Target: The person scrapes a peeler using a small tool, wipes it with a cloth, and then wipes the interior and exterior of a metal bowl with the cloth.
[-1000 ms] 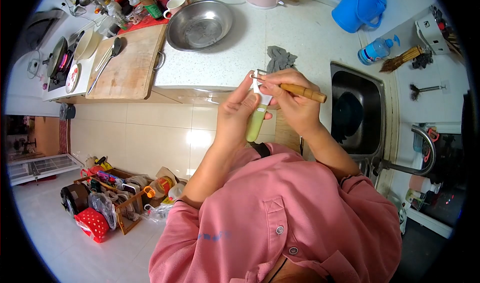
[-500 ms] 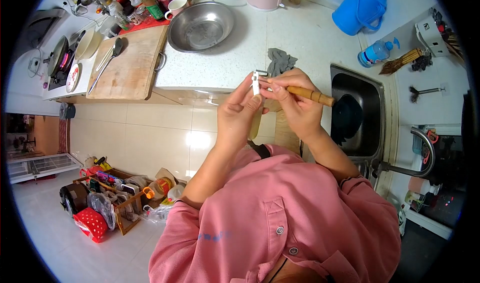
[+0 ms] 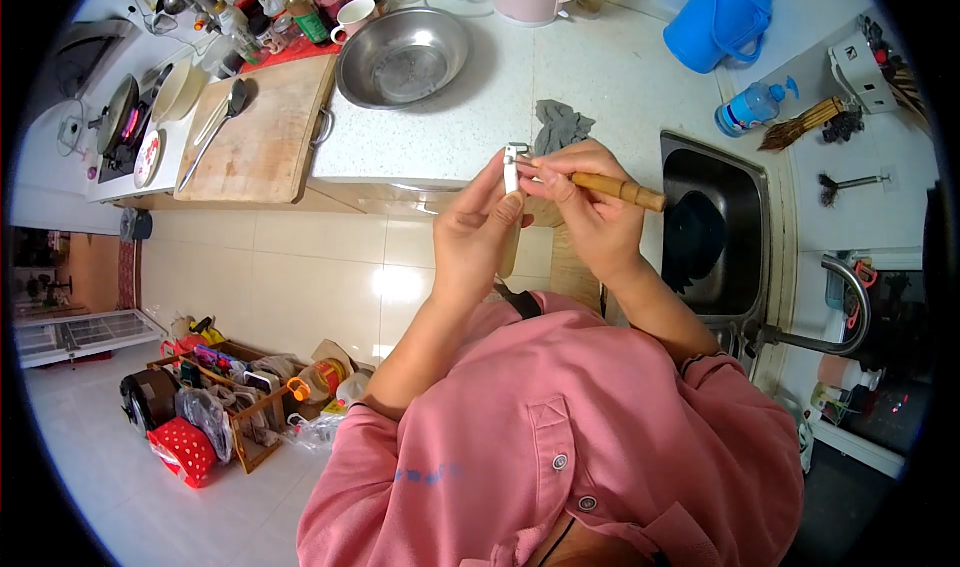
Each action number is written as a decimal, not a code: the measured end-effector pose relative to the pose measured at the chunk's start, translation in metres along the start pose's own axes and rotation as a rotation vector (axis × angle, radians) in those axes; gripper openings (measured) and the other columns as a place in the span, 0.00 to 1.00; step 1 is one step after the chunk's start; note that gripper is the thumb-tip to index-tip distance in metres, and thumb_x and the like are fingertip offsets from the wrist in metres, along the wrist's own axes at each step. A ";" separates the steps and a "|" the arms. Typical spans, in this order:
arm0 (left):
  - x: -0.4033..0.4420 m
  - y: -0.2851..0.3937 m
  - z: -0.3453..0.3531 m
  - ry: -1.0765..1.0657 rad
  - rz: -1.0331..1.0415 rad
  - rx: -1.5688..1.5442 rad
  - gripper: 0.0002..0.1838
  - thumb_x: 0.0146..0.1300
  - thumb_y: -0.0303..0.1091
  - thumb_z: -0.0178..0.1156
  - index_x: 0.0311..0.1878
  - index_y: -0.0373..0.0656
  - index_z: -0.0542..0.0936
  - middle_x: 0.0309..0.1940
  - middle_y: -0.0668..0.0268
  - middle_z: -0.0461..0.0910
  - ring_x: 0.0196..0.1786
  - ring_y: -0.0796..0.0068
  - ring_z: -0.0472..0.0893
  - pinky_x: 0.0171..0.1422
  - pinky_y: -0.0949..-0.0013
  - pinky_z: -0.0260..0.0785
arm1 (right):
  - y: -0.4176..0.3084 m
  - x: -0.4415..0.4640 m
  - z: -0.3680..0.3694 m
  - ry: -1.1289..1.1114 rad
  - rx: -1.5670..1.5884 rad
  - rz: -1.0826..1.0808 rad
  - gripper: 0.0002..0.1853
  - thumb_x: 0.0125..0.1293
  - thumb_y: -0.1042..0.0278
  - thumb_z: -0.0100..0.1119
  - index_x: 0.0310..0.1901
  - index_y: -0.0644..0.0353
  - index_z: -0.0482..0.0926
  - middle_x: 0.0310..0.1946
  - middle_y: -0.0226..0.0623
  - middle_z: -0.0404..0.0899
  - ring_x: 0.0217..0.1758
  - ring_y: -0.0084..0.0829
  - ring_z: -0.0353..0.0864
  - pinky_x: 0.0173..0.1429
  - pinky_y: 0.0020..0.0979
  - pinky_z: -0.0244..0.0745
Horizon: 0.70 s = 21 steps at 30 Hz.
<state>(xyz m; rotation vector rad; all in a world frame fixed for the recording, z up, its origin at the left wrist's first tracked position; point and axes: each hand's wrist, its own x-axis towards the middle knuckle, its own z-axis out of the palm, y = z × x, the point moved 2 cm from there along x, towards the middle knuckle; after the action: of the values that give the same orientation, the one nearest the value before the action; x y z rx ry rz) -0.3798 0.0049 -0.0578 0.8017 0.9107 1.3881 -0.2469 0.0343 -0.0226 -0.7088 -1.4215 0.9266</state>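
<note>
Upright in my left hand is a slim white tool with a small metal head that looks like a peeler's. My thumb presses on its front, and its pale lower end shows beneath my palm. My right hand pinches a tool with a ridged wooden handle, whose butt points right. The thin metal front of this tool meets the white one just under the metal head. My fingers cover most of that contact, so the kind of the wooden-handled tool cannot be told. Just beyond my hands lies a grey cloth.
A steel basin and a cutting board with a spatula stand on the counter. To my right are the sink, a soap bottle and a blue jug. A crowded wooden rack stands on the floor at left.
The wooden-handled tool has shifted slightly left in my right hand, against the white tool. Both hands stay nearly in place with the same grips.
</note>
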 end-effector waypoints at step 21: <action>0.000 0.000 0.003 0.033 -0.067 -0.073 0.24 0.68 0.22 0.53 0.68 0.37 0.66 0.58 0.59 0.76 0.50 0.74 0.80 0.46 0.67 0.81 | 0.001 0.006 -0.003 -0.059 -0.210 -0.212 0.09 0.58 0.84 0.62 0.40 0.63 0.79 0.33 0.41 0.81 0.35 0.33 0.82 0.39 0.29 0.78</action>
<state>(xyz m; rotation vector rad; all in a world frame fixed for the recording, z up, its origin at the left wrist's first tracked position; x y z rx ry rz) -0.3774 0.0055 -0.0570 0.6894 0.8994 1.3710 -0.2449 0.0405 -0.0204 -0.6742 -1.6280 0.6446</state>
